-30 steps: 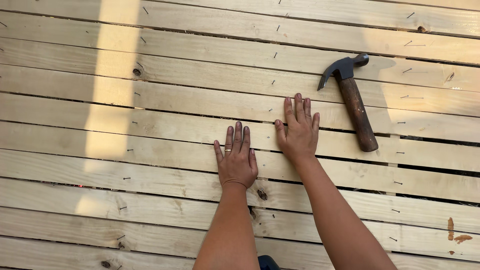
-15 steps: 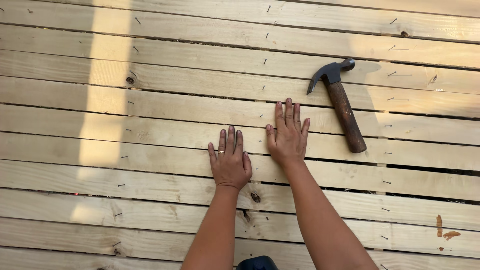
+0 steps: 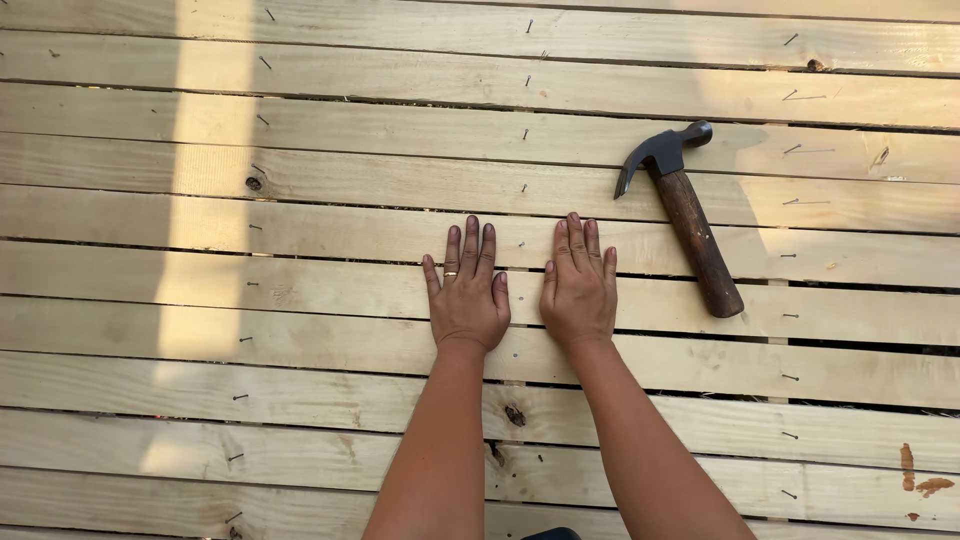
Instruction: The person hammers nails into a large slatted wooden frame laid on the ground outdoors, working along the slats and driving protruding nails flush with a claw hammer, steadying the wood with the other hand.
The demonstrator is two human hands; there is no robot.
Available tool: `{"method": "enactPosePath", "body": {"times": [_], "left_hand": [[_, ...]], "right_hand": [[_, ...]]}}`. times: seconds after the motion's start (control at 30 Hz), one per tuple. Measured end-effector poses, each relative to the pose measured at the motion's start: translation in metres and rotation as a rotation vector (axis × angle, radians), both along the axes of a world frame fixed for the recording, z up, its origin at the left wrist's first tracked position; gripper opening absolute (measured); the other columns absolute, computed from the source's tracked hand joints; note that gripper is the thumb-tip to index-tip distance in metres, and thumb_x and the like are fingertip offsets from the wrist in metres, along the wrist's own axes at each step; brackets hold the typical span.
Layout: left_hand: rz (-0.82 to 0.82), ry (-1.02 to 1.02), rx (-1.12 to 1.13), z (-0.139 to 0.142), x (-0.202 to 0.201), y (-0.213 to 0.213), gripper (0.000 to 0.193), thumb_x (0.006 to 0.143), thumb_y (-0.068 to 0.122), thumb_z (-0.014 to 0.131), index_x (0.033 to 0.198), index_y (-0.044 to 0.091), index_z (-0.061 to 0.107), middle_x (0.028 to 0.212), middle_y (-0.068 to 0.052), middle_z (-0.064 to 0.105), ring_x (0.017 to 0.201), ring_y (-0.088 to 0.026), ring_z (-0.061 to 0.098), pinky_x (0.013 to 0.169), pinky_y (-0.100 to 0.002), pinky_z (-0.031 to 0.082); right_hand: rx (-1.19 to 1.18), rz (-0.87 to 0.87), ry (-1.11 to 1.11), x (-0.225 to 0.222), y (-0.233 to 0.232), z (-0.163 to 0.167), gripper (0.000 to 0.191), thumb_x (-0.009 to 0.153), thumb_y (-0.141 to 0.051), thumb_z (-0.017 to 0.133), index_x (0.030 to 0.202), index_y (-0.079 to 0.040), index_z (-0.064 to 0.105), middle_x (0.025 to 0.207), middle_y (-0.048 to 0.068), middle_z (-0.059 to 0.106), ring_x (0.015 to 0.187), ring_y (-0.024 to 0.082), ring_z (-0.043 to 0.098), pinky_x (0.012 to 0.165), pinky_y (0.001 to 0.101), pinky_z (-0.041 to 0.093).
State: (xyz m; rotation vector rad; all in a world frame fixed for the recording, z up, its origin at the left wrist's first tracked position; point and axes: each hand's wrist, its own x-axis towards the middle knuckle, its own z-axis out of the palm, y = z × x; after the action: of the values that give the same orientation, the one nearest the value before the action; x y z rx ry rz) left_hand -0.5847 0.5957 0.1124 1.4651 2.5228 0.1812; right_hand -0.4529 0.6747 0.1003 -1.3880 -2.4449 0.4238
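Observation:
My left hand (image 3: 467,296) lies flat, palm down, on pale wooden slats (image 3: 300,290), fingers together, a ring on one finger. My right hand (image 3: 579,288) lies flat beside it, almost touching, also palm down. Neither hand holds anything. A claw hammer (image 3: 680,212) with a dark head and brown wooden handle rests on the slats to the right of my right hand, head toward the far side, a short gap from my fingers.
Horizontal slats with dark gaps fill the view. Rows of small nails (image 3: 526,133) run across the boards at left, middle and right. Knots (image 3: 254,183) mark the wood. A sunlit strip (image 3: 205,250) crosses the left side. Orange stains (image 3: 918,478) sit at lower right.
My hands have drawn level and closer together; before, the right was farther forward than the left. The hammer has not moved on the slats; only the view shifted.

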Motion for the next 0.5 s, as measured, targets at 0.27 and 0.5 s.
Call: {"method": "enactPosePath", "body": {"times": [0.27,0.5], "left_hand": [[0.018,-0.024,-0.019,0.0015,-0.0025,0.0028,0.067,0.097,0.039,0.042,0.161,0.029,0.022,0.170,0.005,0.015,0.156,-0.018,0.011,0.123,-0.055,0.003],[0.017,-0.010,-0.023,0.0023,-0.0030,0.0049,0.067,0.098,0.040,0.040,0.161,0.029,0.022,0.170,0.005,0.014,0.155,-0.018,0.010,0.123,-0.055,0.002]], "right_hand": [[-0.012,-0.028,0.017,-0.0029,0.0007,-0.0018,0.056,0.100,-0.021,0.045,0.155,-0.011,0.045,0.163,0.008,0.040,0.153,0.028,0.032,0.121,0.0537,0.024],[-0.010,-0.027,0.001,-0.0025,0.0011,-0.0092,0.056,0.101,-0.022,0.043,0.156,-0.010,0.045,0.163,0.009,0.041,0.153,0.028,0.031,0.121,0.0536,0.024]]}}
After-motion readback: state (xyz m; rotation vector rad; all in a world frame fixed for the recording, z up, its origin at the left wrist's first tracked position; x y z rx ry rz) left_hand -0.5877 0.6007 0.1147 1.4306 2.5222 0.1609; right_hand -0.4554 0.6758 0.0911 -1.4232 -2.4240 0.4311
